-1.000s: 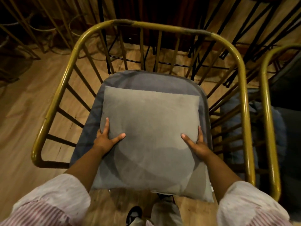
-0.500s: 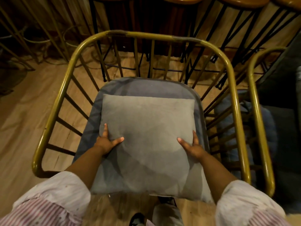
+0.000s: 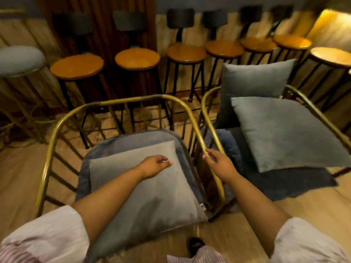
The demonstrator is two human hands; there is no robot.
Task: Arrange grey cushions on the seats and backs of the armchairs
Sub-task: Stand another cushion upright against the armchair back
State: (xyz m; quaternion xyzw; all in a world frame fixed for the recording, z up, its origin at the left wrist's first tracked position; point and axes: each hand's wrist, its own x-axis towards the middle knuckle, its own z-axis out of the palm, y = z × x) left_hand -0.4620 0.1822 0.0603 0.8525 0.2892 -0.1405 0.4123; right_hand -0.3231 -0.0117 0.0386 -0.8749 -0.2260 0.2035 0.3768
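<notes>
Seat cushion laid, back cushion to fetch.

The grey cushion (image 3: 136,186) lies flat on the near armchair (image 3: 117,103); the left hand (image 3: 154,165) hovers loosely curled and empty above it, and the right hand (image 3: 218,164), open, reaches right of that chair toward the spare cushion (image 3: 284,131), likely the next pick-up.

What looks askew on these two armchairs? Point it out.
On the right armchair, the large grey cushion lies skewed across the seat, its near corner overhanging the front edge. The left armchair's cushion also sticks out past the seat front. Neither hand is gripping one.
</notes>
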